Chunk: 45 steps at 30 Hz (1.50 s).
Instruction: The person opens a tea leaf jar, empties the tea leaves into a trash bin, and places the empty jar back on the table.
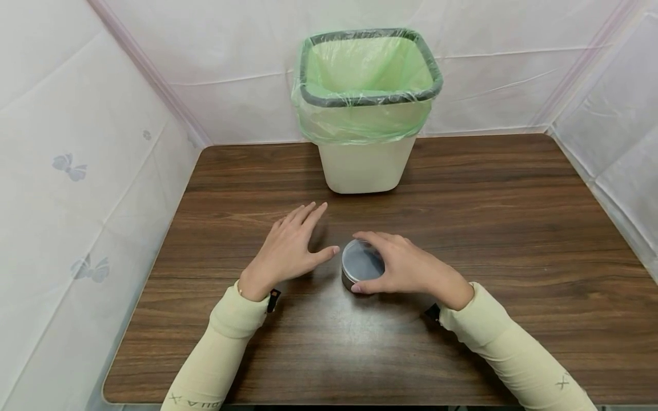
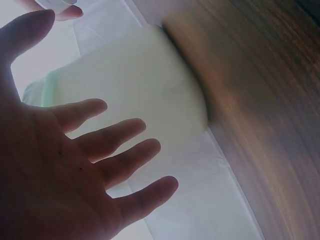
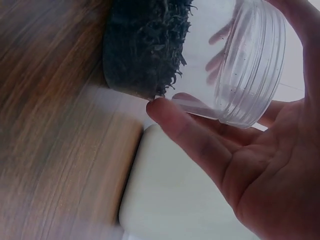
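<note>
A round clear jar [image 1: 362, 261] stands on the table in the head view. The right wrist view shows the jar [image 3: 207, 55] partly filled with dark, dry shreds like loose tea leaves, with a ridged clear band at its top. Around its upper side curls my right hand [image 1: 406, 264], thumb at the near side and fingers at the far side. My left hand [image 1: 290, 248] hovers left of the jar, fingers straight and spread, the thumb tip close to the jar but apart from it. Nothing lies in the left palm [image 2: 55, 165].
A cream bin [image 1: 367, 165] with a green plastic liner [image 1: 365, 123] and a grey rim [image 1: 370, 101] stands at the back of the brown wooden table [image 1: 488, 217]. White sheeting [image 1: 231, 51] walls off the back and both sides.
</note>
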### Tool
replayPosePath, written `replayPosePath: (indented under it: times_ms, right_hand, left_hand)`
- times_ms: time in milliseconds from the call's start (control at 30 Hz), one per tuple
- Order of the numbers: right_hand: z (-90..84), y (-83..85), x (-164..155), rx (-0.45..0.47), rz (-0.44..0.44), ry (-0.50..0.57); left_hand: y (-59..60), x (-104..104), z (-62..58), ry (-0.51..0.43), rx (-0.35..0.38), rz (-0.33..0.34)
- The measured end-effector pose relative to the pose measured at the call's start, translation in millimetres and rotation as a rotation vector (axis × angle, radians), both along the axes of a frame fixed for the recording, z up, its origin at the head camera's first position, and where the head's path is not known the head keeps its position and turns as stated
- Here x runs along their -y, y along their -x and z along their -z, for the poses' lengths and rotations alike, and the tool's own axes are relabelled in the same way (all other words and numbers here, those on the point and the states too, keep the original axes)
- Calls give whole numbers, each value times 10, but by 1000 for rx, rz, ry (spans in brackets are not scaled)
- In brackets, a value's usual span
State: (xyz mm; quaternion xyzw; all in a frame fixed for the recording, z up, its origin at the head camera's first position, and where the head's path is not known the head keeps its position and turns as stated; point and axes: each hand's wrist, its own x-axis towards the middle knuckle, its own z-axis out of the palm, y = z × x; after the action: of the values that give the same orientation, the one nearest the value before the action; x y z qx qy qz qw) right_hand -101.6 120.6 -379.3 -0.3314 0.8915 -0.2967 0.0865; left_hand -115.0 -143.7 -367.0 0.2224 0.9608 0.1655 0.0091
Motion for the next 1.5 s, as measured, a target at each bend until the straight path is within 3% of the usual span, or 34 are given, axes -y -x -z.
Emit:
replayPosePath:
  times_ms: [667, 967, 1500]
  right_hand:
    - [-3, -6, -25, -11, 78, 132]
    - [-64, -20, -51, 4, 138, 147]
    - [-148, -20, -80, 1, 207, 177]
  left_hand:
    - [-87, -40, -29, -155, 68, 64]
    - [-127, -78, -85, -200, 141, 86]
    - [-156, -113, -118, -235, 87, 158]
